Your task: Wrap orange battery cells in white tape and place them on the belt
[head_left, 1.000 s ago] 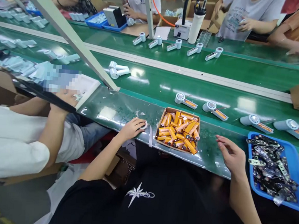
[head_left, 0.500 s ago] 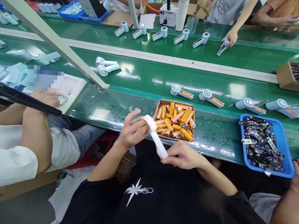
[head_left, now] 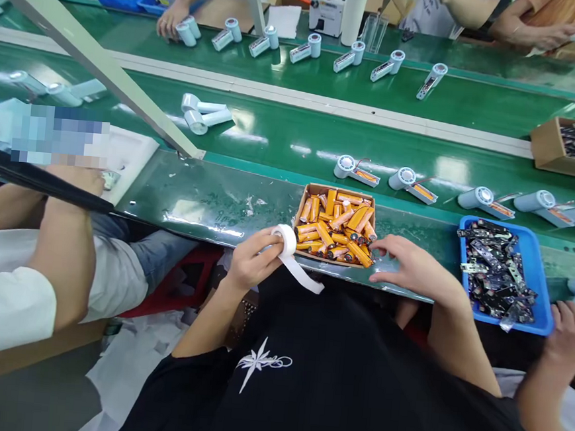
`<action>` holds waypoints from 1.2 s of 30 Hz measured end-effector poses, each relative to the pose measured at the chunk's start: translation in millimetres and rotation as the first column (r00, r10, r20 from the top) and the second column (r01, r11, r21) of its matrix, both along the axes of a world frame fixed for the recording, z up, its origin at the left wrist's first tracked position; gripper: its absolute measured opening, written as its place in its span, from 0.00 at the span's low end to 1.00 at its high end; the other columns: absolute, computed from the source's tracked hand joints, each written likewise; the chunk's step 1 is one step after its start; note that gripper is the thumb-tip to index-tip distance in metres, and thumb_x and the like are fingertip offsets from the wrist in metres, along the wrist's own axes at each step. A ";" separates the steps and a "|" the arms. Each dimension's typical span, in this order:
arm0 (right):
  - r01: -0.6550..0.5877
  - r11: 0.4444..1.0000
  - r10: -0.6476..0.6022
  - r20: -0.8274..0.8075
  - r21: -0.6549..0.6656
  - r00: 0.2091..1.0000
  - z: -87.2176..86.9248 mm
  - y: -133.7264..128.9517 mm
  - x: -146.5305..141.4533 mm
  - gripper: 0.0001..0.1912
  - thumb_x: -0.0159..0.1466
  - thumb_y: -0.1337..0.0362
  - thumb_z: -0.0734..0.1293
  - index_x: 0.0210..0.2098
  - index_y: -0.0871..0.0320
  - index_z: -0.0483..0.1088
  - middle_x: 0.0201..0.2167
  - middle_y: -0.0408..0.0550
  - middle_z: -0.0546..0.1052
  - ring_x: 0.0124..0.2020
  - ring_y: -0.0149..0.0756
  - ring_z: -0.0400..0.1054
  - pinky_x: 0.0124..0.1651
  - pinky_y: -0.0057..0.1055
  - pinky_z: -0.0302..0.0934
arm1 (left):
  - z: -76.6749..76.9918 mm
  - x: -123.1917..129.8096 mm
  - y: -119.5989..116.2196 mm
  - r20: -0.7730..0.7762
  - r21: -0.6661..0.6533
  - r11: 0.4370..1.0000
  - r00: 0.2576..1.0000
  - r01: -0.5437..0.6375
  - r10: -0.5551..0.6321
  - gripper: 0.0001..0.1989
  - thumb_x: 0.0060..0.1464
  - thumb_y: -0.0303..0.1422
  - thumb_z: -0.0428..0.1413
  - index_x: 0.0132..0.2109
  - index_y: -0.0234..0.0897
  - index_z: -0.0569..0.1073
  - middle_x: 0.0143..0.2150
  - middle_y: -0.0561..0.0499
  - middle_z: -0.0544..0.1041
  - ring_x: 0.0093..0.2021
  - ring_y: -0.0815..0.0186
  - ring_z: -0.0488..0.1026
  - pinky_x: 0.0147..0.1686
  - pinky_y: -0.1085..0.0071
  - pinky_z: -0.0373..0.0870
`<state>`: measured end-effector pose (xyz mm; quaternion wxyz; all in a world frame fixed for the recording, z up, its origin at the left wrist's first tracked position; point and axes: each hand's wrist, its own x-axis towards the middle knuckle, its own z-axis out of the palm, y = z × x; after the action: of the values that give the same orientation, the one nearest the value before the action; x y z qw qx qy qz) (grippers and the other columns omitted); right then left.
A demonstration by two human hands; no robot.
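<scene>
My left hand (head_left: 255, 258) grips a roll of white tape (head_left: 289, 240), its fingers through and around the ring. A loose strip of the tape hangs from the roll toward the lower right, its end free. My right hand (head_left: 403, 263) is apart from the tape, thumb and fingers spread, at the right edge of a cardboard box (head_left: 299, 210). Orange-wrapped cylindrical batteries (head_left: 339, 227) fill that box in a jumbled heap. The right fingertips are close to the batteries at the box's corner; whether they touch one I cannot tell.
A blue tray (head_left: 543, 289) of dark circuit parts stands at right. Light-blue fan-like housings (head_left: 404, 178) lie on the green belt (head_left: 274, 128); more stand on the far belt. A slanted metal post (head_left: 104, 71) crosses the left. Co-workers' arms show on both sides and across the belts.
My right hand has let go of the tape strip and moved right, to the battery box. The strip now hangs loose. Across the belt, a co-worker's hand has left a housing.
</scene>
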<state>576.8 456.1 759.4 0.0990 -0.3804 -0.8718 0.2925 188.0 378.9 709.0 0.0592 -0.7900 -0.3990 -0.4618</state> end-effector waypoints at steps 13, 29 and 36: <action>0.183 0.983 -0.128 -0.639 0.020 0.759 -28.6 -7.7 -22.1 0.11 0.65 0.56 0.77 0.46 0.48 0.80 0.50 0.52 0.82 0.51 0.48 0.78 0.53 0.47 0.76 | 5.8 48.0 10.8 -0.115 -0.043 0.976 0.969 0.213 -0.217 0.08 0.63 0.25 0.62 0.48 0.36 0.78 0.43 0.46 0.83 0.60 0.55 0.79 0.55 0.60 0.84; 0.177 0.980 -0.198 -0.457 -0.090 0.867 1.1 -17.2 -64.6 0.18 0.61 0.46 0.79 0.38 0.55 0.85 0.29 0.47 0.83 0.27 0.38 0.77 0.34 0.32 0.73 | 29.3 62.5 21.3 -0.501 -0.103 0.941 0.800 0.322 -0.329 0.05 0.67 0.25 0.58 0.45 0.34 0.79 0.40 0.48 0.80 0.57 0.56 0.80 0.54 0.63 0.81; 0.144 0.881 -0.388 -0.513 -0.451 0.766 -20.6 -17.5 -60.1 0.26 0.57 0.49 0.82 0.51 0.54 0.83 0.37 0.48 0.86 0.36 0.44 0.82 0.42 0.40 0.80 | 39.3 72.0 21.7 -0.561 -0.104 0.978 0.801 0.180 -0.207 0.09 0.70 0.29 0.54 0.43 0.36 0.79 0.38 0.47 0.80 0.48 0.58 0.79 0.49 0.62 0.78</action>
<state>516.7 438.6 738.9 0.3287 -0.4043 -0.6577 0.5439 260.1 400.6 748.3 0.1101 -0.9293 -0.2906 -0.1995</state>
